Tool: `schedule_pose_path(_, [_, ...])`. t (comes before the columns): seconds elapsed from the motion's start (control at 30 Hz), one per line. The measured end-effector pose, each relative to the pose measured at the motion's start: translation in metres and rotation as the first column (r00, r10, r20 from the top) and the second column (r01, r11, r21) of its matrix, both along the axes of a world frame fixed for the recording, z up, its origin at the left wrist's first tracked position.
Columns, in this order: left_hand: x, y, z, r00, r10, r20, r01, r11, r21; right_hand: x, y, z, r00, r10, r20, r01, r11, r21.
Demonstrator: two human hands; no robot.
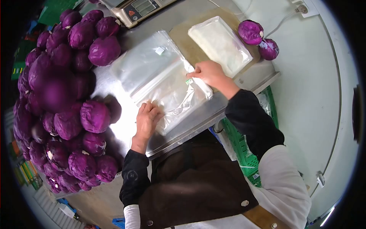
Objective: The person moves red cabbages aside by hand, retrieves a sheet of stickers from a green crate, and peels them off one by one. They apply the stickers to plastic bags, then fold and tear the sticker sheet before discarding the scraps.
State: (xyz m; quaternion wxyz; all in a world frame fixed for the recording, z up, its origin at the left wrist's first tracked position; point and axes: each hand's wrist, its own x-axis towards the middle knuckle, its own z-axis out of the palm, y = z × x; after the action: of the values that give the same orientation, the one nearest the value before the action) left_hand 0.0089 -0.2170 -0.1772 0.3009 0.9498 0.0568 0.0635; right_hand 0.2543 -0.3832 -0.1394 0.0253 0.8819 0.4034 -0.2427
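Clear plastic bags [169, 97] lie flat and overlapping on the steel table in front of me. My left hand [148, 119] is closed at the lower left edge of the nearest bag, its fingers curled on the film. At the bag's upper right side, my right hand [209, 74] is closed in a pinch on the edge. Just below those fingertips is a small green-and-white label [189, 81]. Beyond lies another clear bag [146, 65] with a white sticker [159, 50].
Many red cabbages [68, 122] are heaped on the left of the steel table [179, 135]. A weighing scale [139, 9] stands at the back. On the right are a stack of clear bags [221, 42] and two cabbages [251, 32]. Green crates [244, 152] stand below the table edge.
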Motion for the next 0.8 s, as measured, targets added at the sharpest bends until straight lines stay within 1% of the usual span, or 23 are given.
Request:
schedule_pose_path(0.03, [0.001, 0.002, 0.002, 1.0, 0.006, -0.015, -0.007, 0.998, -0.07, 0.003, -0.011, -0.01, 0.896, -0.267, -0.355, 0.381, 0.874, 0.303])
schedule_pose_path(0.07, [0.002, 0.005, 0.003, 0.999, 0.011, -0.03, -0.015, 0.99, -0.137, 0.007, -0.02, -0.019, 0.616, -0.327, -0.716, 0.744, 0.54, 0.394])
schedule_pose_path(0.1, [0.002, 0.011, 0.0, 0.999, 0.025, -0.028, -0.028, 0.99, -0.135, 0.009, -0.025, -0.016, 0.622, -0.317, -0.716, 0.736, 0.549, 0.396])
schedule_pose_path(0.13, [0.002, 0.018, -0.006, 0.987, 0.102, -0.124, -0.143, 0.911, -0.387, 0.008, -0.031, -0.011, 0.471, -0.356, -0.807, 0.879, 0.265, 0.397])
schedule_pose_path(0.17, [0.003, 0.025, -0.009, 0.961, 0.148, -0.233, -0.261, 0.757, -0.598, 0.004, -0.033, -0.008, 0.309, -0.338, -0.889, 0.938, -0.045, 0.343])
schedule_pose_path(0.2, [0.007, 0.032, -0.002, 0.944, 0.168, -0.285, -0.328, 0.584, -0.742, -0.001, -0.033, -0.008, 0.312, -0.333, -0.89, 0.938, -0.039, 0.343])
schedule_pose_path(0.23, [0.009, 0.043, -0.005, 0.948, 0.156, -0.278, -0.317, 0.538, -0.781, -0.006, -0.033, -0.01, 0.383, -0.34, -0.859, 0.911, -0.014, 0.412])
schedule_pose_path(0.27, [0.012, 0.053, -0.006, 0.947, 0.145, -0.287, -0.32, 0.528, -0.787, -0.011, -0.033, -0.013, 0.451, -0.345, -0.823, 0.879, 0.009, 0.477])
schedule_pose_path(0.3, [0.015, 0.06, -0.004, 0.945, 0.134, -0.298, -0.323, 0.518, -0.792, -0.018, -0.03, -0.017, 0.452, -0.342, -0.824, 0.878, 0.01, 0.478])
schedule_pose_path(0.33, [0.019, 0.064, -0.001, 0.931, 0.166, -0.325, -0.364, 0.483, -0.797, -0.026, -0.023, -0.022, 0.561, -0.292, -0.774, 0.822, 0.087, 0.563])
schedule_pose_path(0.37, [0.022, 0.065, 0.003, 0.932, 0.165, -0.323, -0.362, 0.486, -0.795, -0.033, -0.016, -0.024, 0.659, -0.234, -0.714, 0.751, 0.157, 0.642])
schedule_pose_path(0.4, [0.025, 0.066, 0.008, 0.914, 0.228, -0.337, -0.406, 0.473, -0.782, -0.039, -0.009, -0.021, 0.66, -0.233, -0.714, 0.75, 0.152, 0.643])
schedule_pose_path(0.43, [0.027, 0.067, 0.011, 0.891, 0.289, -0.35, -0.45, 0.455, -0.768, -0.045, -0.002, -0.015, 0.704, -0.196, -0.682, 0.709, 0.251, 0.659])
schedule_pose_path(0.47, [0.027, 0.072, 0.006, 0.897, 0.282, -0.34, -0.435, 0.428, -0.792, -0.049, 0.005, -0.01, 0.744, -0.153, -0.651, 0.657, 0.346, 0.669])
schedule_pose_path(0.5, [0.029, 0.073, 0.008, 0.898, 0.282, -0.339, -0.434, 0.431, -0.791, -0.05, 0.01, -0.008, 0.744, -0.151, -0.651, 0.657, 0.344, 0.671])
schedule_pose_path(0.57, [0.031, 0.076, 0.014, 0.904, 0.295, -0.31, -0.415, 0.433, -0.8, -0.05, 0.022, -0.004, 0.649, -0.186, -0.738, 0.683, 0.57, 0.456])
schedule_pose_path(0.6, [0.031, 0.075, 0.014, 0.903, 0.299, -0.308, -0.416, 0.434, -0.799, -0.051, 0.03, 0.006, 0.65, -0.182, -0.738, 0.681, 0.571, 0.459])
schedule_pose_path(0.63, [0.031, 0.074, 0.015, 0.899, 0.312, -0.307, -0.424, 0.449, -0.786, -0.053, 0.038, 0.021, 0.54, -0.265, -0.799, 0.71, 0.653, 0.263])
schedule_pose_path(0.67, [0.031, 0.073, 0.015, 0.896, 0.323, -0.305, -0.431, 0.465, -0.773, -0.055, 0.046, 0.03, 0.426, -0.361, -0.829, 0.706, 0.706, 0.056])
schedule_pose_path(0.7, [0.032, 0.069, 0.017, 0.896, 0.324, -0.304, -0.431, 0.466, -0.773, -0.06, 0.052, 0.033, 0.426, -0.36, -0.83, 0.706, 0.706, 0.057])
schedule_pose_path(0.77, [0.031, 0.055, 0.021, 0.903, 0.339, -0.263, -0.426, 0.634, -0.645, -0.074, 0.06, 0.035, 0.33, -0.195, -0.924, 0.74, 0.661, 0.125])
schedule_pose_path(0.8, [0.032, 0.046, 0.027, 0.903, 0.364, -0.23, -0.418, 0.613, -0.67, -0.08, 0.062, 0.029, 0.317, -0.108, -0.942, 0.746, 0.642, 0.177])
